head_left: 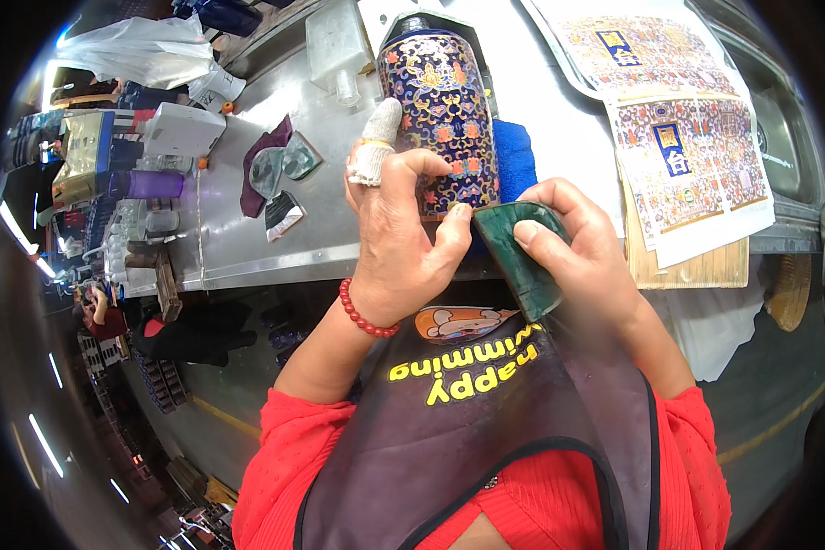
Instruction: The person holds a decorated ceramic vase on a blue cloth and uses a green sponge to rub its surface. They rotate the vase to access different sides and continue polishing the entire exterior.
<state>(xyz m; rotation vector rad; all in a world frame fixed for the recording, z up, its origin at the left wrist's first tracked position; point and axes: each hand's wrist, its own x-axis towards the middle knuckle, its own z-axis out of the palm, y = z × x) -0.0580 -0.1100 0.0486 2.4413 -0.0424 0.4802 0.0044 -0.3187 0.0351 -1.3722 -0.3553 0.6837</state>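
Note:
A dark blue bottle (pixel 445 119) with a colourful floral pattern lies lengthwise on the bench in front of me, its neck pointing away. My left hand (pixel 399 215) is at its lower left side. The fingers are spread, with the bent index finger over the pattern and the thumb tip by the near end. A whitish cloth finger cover (pixel 373 151) sits on another finger, and a red bead bracelet circles the wrist. My right hand (pixel 582 243) grips a flat dark green pad (pixel 525 257) between thumb and fingers, beside the bottle's near end.
A blue cloth (pixel 513 160) lies partly under the bottle. Patterned printed sheets (pixel 687 174) rest on a board at the right. Left are dark cloth and film scraps (pixel 280 170), a clear container (pixel 337 46) and a purple cup (pixel 156 184). The metal bench edge (pixel 293 272) runs in front of me.

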